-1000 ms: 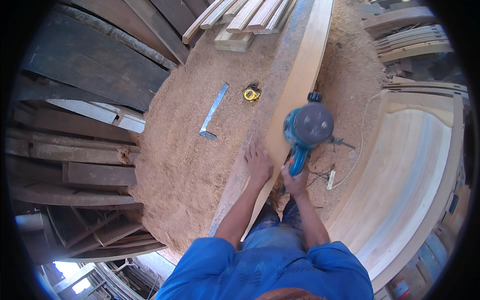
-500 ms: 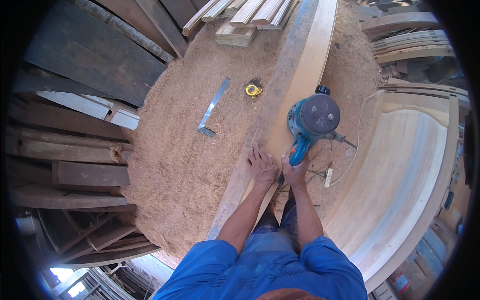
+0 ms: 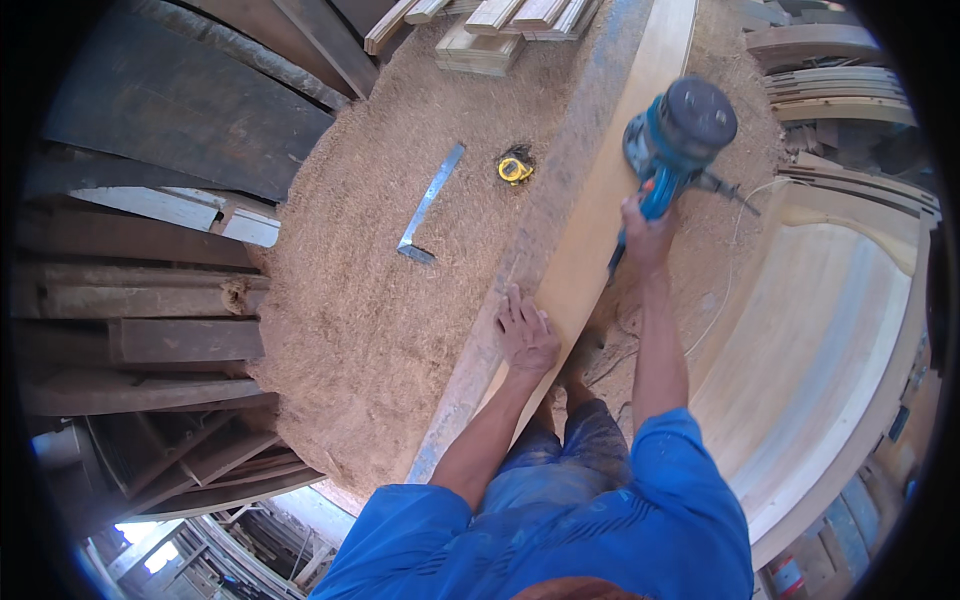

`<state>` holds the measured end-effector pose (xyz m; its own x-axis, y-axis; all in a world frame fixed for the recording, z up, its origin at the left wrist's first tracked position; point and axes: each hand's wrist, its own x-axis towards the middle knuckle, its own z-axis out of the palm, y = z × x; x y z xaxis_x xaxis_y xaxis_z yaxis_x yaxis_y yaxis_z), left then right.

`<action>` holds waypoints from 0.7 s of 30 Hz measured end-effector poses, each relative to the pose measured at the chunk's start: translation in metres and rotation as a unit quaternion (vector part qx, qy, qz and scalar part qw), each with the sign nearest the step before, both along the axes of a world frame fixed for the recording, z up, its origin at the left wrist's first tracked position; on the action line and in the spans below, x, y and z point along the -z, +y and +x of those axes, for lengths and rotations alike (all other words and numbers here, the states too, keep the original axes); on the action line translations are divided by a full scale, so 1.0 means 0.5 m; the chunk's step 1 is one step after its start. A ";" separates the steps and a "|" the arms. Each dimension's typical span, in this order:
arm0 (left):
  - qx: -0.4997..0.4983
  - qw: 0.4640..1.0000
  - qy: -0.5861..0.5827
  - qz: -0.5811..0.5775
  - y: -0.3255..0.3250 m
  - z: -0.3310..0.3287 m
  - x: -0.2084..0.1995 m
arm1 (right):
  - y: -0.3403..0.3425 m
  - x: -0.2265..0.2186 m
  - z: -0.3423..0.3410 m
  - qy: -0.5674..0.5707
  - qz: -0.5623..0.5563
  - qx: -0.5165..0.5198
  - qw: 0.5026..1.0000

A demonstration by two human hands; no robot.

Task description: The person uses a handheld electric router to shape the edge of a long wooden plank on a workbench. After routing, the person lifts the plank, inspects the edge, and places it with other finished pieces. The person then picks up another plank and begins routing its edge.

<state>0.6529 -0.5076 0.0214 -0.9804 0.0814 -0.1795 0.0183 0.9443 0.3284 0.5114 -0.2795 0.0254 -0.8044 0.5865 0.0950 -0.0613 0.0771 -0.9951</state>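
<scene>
My right hand (image 3: 650,235) is closed round the blue handle of a power router (image 3: 690,120) with a round dark motor top. The router sits over the right edge of a long pale wooden board (image 3: 600,215); whether its base touches the wood I cannot tell. Near the board's close end my left hand (image 3: 527,335) lies flat, palm down and fingers apart. It rests across the board and the worn beam (image 3: 560,190) alongside it, gripping nothing.
Sawdust covers the floor, where a metal try square (image 3: 430,205) and a yellow tape measure (image 3: 514,169) lie. Stacked planks (image 3: 480,50) are at the far side. A curved wooden panel (image 3: 800,340) stands on the right, with a thin cord (image 3: 735,240) beside it. Dark boards (image 3: 180,110) line the left.
My right hand has moved the router away from me and to the right along the board. My left hand has stayed nearly in place. The view has shifted slightly.
</scene>
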 end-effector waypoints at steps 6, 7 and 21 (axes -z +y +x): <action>0.003 1.000 0.004 -0.007 0.000 -0.007 -0.011 | 0.167 -0.037 -0.224 -0.040 0.004 -0.004 0.999; 0.006 1.000 0.012 -0.005 -0.004 -0.005 -0.009 | 0.185 -0.044 -0.254 -0.052 0.009 0.001 0.999; 0.011 1.000 0.022 -0.014 -0.005 -0.002 -0.001 | 0.097 -0.052 -0.108 -0.080 0.008 -0.027 0.996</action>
